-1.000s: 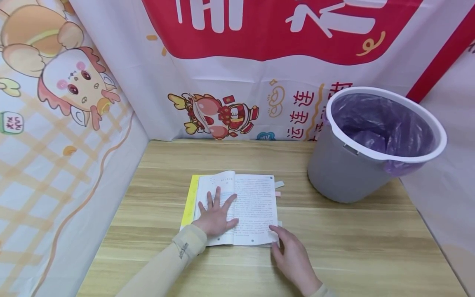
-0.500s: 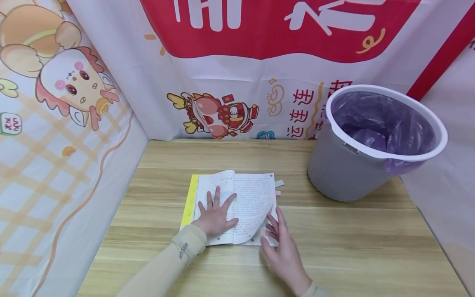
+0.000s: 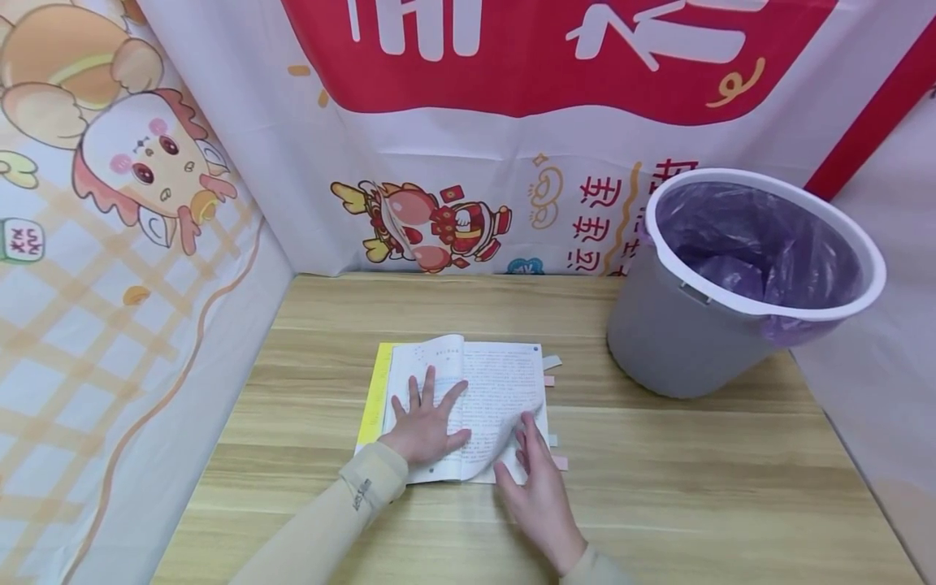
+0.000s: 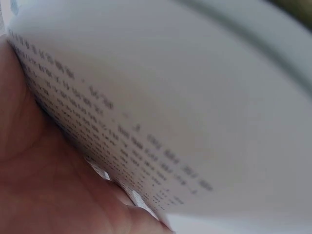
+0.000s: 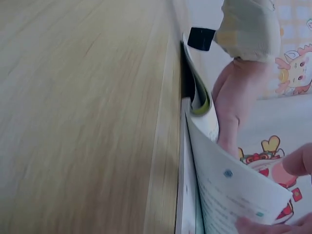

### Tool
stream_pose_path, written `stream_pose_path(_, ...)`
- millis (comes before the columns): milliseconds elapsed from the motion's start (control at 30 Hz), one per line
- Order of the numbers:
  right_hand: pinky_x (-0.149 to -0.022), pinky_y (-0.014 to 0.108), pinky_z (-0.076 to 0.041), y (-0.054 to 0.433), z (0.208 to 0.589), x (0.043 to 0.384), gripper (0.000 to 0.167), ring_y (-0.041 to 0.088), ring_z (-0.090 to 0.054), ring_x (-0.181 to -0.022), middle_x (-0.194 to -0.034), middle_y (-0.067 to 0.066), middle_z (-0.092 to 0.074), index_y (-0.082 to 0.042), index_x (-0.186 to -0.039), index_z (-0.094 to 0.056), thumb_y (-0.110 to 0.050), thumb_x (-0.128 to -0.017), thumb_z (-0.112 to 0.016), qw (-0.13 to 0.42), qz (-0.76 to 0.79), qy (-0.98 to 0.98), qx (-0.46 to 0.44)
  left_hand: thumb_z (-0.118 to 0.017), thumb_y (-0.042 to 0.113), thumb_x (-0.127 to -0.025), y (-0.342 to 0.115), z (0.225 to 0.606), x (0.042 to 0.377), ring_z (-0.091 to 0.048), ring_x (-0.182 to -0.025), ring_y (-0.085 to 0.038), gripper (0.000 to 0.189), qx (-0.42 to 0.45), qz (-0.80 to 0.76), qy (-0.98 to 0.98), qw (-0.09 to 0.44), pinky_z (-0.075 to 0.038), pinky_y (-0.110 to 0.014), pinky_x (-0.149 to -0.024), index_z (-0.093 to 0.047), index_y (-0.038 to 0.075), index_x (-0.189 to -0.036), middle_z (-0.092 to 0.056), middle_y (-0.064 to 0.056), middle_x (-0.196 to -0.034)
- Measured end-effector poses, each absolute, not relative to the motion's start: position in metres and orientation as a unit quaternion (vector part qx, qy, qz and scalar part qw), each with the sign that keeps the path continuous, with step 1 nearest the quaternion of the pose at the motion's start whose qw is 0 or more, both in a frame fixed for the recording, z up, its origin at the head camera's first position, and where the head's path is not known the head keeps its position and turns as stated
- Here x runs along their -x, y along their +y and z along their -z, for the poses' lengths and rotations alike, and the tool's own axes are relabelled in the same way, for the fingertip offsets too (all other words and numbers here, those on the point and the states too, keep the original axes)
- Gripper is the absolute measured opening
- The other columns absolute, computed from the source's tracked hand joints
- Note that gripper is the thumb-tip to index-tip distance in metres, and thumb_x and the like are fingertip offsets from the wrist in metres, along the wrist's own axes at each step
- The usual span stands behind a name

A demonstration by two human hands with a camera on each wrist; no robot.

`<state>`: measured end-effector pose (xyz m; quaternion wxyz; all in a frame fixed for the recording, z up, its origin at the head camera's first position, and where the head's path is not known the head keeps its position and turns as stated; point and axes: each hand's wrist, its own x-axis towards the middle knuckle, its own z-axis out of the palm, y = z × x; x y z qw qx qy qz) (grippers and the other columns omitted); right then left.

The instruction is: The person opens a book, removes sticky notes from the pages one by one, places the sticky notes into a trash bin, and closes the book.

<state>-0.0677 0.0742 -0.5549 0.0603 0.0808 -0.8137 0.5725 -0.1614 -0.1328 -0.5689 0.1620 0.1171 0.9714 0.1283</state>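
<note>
An open book with printed pages lies on the wooden table, a yellow strip showing at its left side. My left hand rests flat on the left page with fingers spread. In the left wrist view, my palm lies against the printed page. At the lower right corner, my right hand has its fingers against the underside of a raised page, which curls up toward the left. The right wrist view shows the page bent upward, with the thumb apart from the fingertips.
A grey trash bin with a white rim and purple liner stands at the table's right. Small paper tabs stick out of the book's right edge. Printed cloth hangs behind and on the left of the wooden table.
My right hand has moved left from the page edge, lifting the lower right corner into a growing curl. More tabs show at the right edge. My left hand has stayed in place.
</note>
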Motion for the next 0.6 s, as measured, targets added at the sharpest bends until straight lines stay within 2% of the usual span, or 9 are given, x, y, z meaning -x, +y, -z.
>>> stream_pose_path(167,-0.102,0.039,-0.043,0.067,0.555,0.075,0.091,0.041,-0.040,-0.136,-0.157,0.029,-0.024,0.009,-0.154,-0.014,-0.007,-0.087,-0.075,0.040,-0.619,-0.784,-0.025,-0.051,0.065,-0.092,-0.132,0.568,0.161,0.008,-0.142,-0.055,0.081,-0.120,-0.129,0.971,0.162,-0.005,-0.080,-0.103,-0.015,0.037,-0.159,0.017,-0.022,-0.161)
stream_pose_path(233,-0.101,0.039,-0.046,0.064,0.556,0.078,0.090,0.038,-0.047,-0.131,-0.151,0.027,-0.036,0.006,-0.154,-0.018,-0.009,-0.087,-0.076,0.031,-0.617,-0.786,-0.006,-0.051,0.065,-0.093,-0.132,0.567,0.161,0.009,-0.142,-0.055,0.080,-0.121,-0.135,0.970,0.164,-0.004,-0.080,-0.103,-0.016,0.037,-0.159,0.018,-0.022,-0.161)
stream_pose_path(300,-0.098,0.042,-0.049,0.062,0.558,0.080,0.082,0.034,-0.055,-0.124,-0.141,0.025,-0.051,0.005,-0.152,-0.027,-0.008,-0.086,-0.075,0.033,-0.603,-0.797,-0.011,-0.051,0.064,-0.093,-0.132,0.566,0.161,0.009,-0.142,-0.055,0.080,-0.122,-0.142,0.968,0.166,-0.003,-0.081,-0.102,-0.016,0.036,-0.159,0.017,-0.023,-0.161)
stream_pose_path(400,-0.096,0.042,-0.051,0.058,0.560,0.081,0.078,0.029,-0.060,-0.117,-0.136,0.017,-0.058,-0.004,-0.152,-0.034,-0.002,-0.085,-0.073,0.043,-0.564,-0.823,-0.054,-0.049,0.065,-0.093,-0.135,0.567,0.161,0.009,-0.142,-0.055,0.079,-0.125,-0.158,0.965,0.169,-0.002,-0.081,-0.102,-0.017,0.035,-0.159,0.017,-0.023,-0.161)
stream_pose_path(500,-0.103,0.043,-0.044,0.051,0.562,0.081,0.091,0.028,-0.050,-0.130,-0.154,0.013,-0.040,-0.010,-0.158,-0.022,-0.004,-0.083,-0.073,0.058,-0.495,-0.858,-0.126,-0.042,0.068,-0.095,-0.141,0.570,0.163,0.007,-0.143,-0.054,0.077,-0.136,-0.170,0.962,0.162,-0.001,-0.081,-0.102,-0.014,0.036,-0.159,0.014,-0.022,-0.162)
stream_pose_path(600,-0.109,0.047,-0.036,0.043,0.564,0.082,0.101,0.035,-0.034,-0.141,-0.162,0.014,-0.022,-0.016,-0.161,-0.011,-0.012,-0.083,-0.076,0.060,-0.428,-0.884,-0.181,-0.035,0.063,-0.100,-0.153,0.569,0.166,0.000,-0.144,-0.053,0.071,-0.162,-0.190,0.957,0.148,-0.005,-0.080,-0.103,-0.014,0.032,-0.160,0.006,-0.021,-0.164)
